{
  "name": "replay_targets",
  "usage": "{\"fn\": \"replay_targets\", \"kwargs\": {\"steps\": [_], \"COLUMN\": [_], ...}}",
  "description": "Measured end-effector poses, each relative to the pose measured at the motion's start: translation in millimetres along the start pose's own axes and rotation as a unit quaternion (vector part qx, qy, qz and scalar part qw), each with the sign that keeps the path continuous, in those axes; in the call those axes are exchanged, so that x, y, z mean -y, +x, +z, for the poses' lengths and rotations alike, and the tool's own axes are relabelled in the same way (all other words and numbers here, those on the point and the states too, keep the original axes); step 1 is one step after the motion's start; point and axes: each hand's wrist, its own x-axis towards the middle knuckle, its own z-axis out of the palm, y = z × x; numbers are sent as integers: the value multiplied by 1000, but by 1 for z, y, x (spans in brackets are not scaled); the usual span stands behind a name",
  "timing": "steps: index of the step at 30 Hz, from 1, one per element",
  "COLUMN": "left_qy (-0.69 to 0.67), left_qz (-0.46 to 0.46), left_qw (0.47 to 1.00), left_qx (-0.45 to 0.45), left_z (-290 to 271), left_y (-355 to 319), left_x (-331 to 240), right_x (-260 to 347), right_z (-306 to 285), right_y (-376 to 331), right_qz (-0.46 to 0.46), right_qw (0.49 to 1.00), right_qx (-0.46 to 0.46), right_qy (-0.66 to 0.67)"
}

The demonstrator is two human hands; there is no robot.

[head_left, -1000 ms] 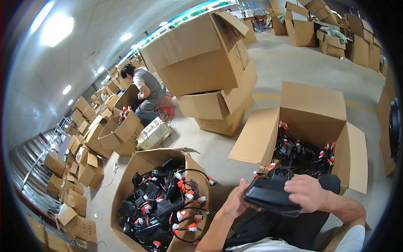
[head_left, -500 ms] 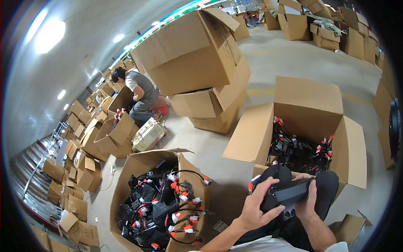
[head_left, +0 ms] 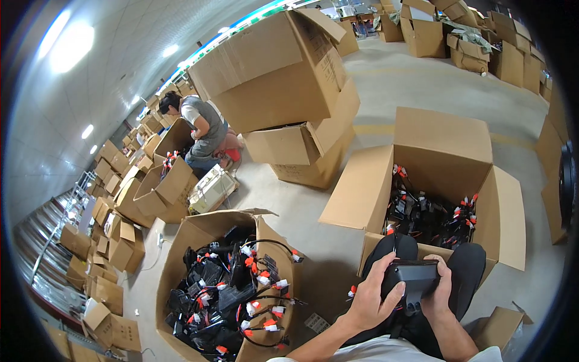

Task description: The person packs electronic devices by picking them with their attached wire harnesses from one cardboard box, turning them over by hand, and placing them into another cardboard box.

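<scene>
A black plastic electronic unit, boxy with rounded corners, is held above my lap. My left hand grips its left side, thumb on the near face and fingers round the far edge. On its right end my right hand closes from the side and below. A thin dark cable runs up at the unit's far left corner, and a red-and-white connector hangs left of my left hand. Just beyond my knees stands an open carton with several black units and connectors inside. What the unit's underside looks like is hidden.
At my left an open carton is heaped with black units, cables sticking over its right side. Stacked large cartons rise ahead. A person bends over another carton beside a pale machine. A small carton lies at lower right.
The black unit has turned in my hands, from slanting with its long side showing to nearly level with a broad face toward me. Both hands have shifted their hold slightly with it.
</scene>
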Motion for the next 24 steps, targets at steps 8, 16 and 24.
{"fn": "replay_targets", "kwargs": {"steps": [8,16,24], "left_qy": [-119,-151,-84], "left_qz": [-202,-218,-193], "left_qw": [970,962,975], "left_qx": [-71,-69,-67], "left_z": [6,11,18], "left_y": [-11,-23,-26], "left_x": [15,11,7], "right_x": [1,-5,-6], "right_z": [0,-6,-13], "right_y": [-9,-16,-19], "right_qz": [-104,-176,-174], "right_qw": [973,956,951], "right_qx": [16,28,-16], "right_qy": [-205,-233,-253]}}
